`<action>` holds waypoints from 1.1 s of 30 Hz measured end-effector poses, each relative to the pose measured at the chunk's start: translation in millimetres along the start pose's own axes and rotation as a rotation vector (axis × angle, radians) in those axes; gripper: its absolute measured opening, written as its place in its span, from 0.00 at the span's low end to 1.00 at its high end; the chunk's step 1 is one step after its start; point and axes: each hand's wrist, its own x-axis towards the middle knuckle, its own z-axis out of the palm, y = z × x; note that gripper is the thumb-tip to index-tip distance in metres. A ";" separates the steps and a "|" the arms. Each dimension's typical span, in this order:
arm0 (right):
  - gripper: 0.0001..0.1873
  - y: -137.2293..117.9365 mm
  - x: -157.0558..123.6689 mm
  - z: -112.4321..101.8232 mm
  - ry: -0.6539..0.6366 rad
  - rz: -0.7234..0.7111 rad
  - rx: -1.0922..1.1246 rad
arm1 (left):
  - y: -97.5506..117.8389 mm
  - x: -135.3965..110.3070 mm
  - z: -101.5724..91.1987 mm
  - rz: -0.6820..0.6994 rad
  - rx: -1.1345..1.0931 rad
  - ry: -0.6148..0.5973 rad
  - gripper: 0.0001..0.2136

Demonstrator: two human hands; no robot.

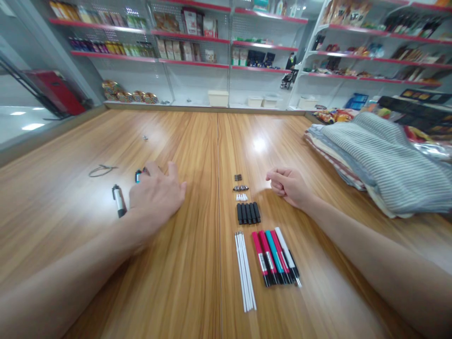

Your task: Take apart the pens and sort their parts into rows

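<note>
My left hand [157, 190] is stretched over the left half of the wooden table, palm down, with its thumb and index finger apart. Just past its knuckles a small black and blue object [138, 176] shows, partly covered by the hand. Beside the wrist lies a white and black pen [119, 199]. My right hand [286, 185] rests on the table with curled fingers and nothing visible in them. To its left are rows of pen parts: small springs [238, 177], metal tips [240, 188], white pieces [242, 197], black grips [248, 213], white refills [245, 273] and coloured barrels [275, 256].
A loop of thin cord [102, 170] and a tiny metallic piece [145, 138] lie at the far left. Folded striped cloths [384, 160] are piled at the right, near snack packets [334, 116]. Stocked shelves [192, 63] stand behind the table [197, 282].
</note>
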 end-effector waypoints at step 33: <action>0.14 2.4 -0.6 -0.7 -0.045 -0.016 -0.177 | -14.2 6.7 6.9 0.115 -0.203 -0.048 0.17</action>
